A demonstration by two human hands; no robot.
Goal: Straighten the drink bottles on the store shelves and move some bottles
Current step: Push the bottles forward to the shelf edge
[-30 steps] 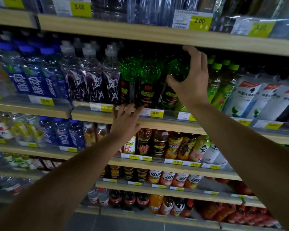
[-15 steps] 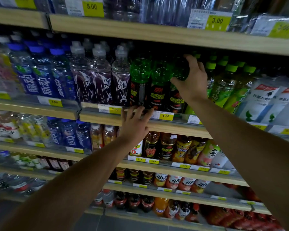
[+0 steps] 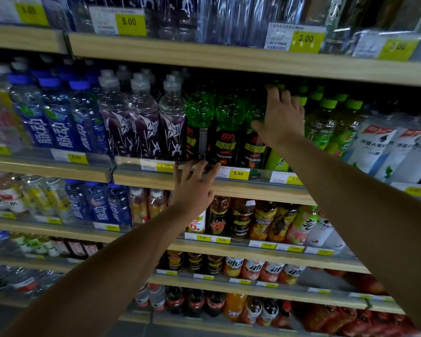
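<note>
Shelving: a tall run of pale wooden store shelves (image 3: 229, 59) is seen, each tier packed with upright drink bottles and edged with a clear rail.
Blue bottles: a row of clear plastic bottles with blue caps and blue labels (image 3: 56, 117) is set at the left of the second tier.
Purple bottles: three clear bottles with dark purple labels (image 3: 144, 122) are placed just beside them, to the right.
Green bottles: three green-topped plastic bottles with black labels (image 3: 229, 132) are lined up at the middle of the same tier, next to lighter green-capped tea bottles (image 3: 323, 122).
Right hand: the right hand (image 3: 281, 117) is wrapped round the rightmost green-topped bottle (image 3: 253, 147) near its shoulder, thumb in front; the fingers behind it are partly hidden, so the grip is probably full.
Left hand: the left hand (image 3: 195, 183) is spread with straight fingers against the shelf edge below the green-topped bottles, nothing held.
Tags: yellow price tags (image 3: 238, 173) are clipped along the rails.
</note>
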